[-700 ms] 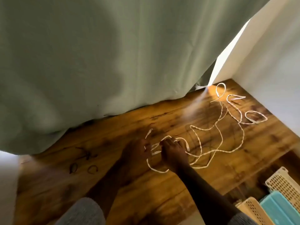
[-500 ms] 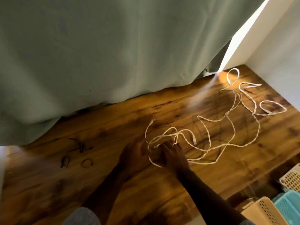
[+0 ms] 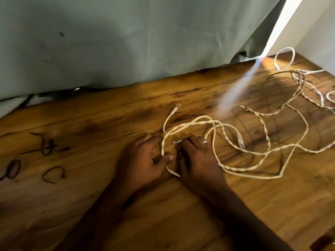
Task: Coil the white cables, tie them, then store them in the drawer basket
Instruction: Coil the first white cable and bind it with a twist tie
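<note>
Two hands work at the near end of the white cables [image 3: 235, 140], which lie loose and tangled across the wooden table [image 3: 90, 127], trailing off toward the far right corner. The left hand [image 3: 145, 160] has its thumb and fingers pinched on a strand where it bends down toward the table edge. The right hand [image 3: 195, 158] lies over the strands beside it, fingers bent near a plug [image 3: 176, 142]; whether it actually grips the cable cannot be told. Against half a second ago, the two hands sit at the same spot, close together, and the loops just beyond them have spread slightly; no coil is formed. A second plug [image 3: 240, 143] and a third [image 3: 176, 108] lie free. Dark ties [image 3: 52, 175] wait untouched at the left, well apart from the cables. The drawer basket is not in view now. Judgement: coiling is only starting; the tangle will likely need freeing first.
</note>
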A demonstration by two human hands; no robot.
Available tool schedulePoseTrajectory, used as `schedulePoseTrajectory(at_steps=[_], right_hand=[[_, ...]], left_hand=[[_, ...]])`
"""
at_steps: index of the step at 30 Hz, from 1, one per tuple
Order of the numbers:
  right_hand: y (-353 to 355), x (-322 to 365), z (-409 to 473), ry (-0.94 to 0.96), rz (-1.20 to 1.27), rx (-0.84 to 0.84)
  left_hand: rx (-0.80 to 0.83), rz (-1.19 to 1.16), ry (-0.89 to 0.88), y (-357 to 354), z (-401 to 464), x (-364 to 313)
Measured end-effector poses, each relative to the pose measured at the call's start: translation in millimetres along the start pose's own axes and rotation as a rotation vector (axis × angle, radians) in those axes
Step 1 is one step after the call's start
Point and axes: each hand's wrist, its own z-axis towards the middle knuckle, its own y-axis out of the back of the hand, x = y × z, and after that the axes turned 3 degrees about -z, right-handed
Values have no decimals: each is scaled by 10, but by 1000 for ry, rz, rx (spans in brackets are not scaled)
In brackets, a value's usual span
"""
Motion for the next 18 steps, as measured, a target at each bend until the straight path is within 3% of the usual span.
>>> schedulePoseTrajectory(at_steps=[3, 8, 18], right_hand=[[-38, -29, -31, 42, 8, -55], [-84, -82, -120, 119, 52, -151], [-80, -165, -202, 97, 229, -246]], left_hand=[[-77, 20, -91, 12, -93, -50], [-73, 45, -97, -71, -215, -40], [-88, 46, -135, -111, -334, -52]])
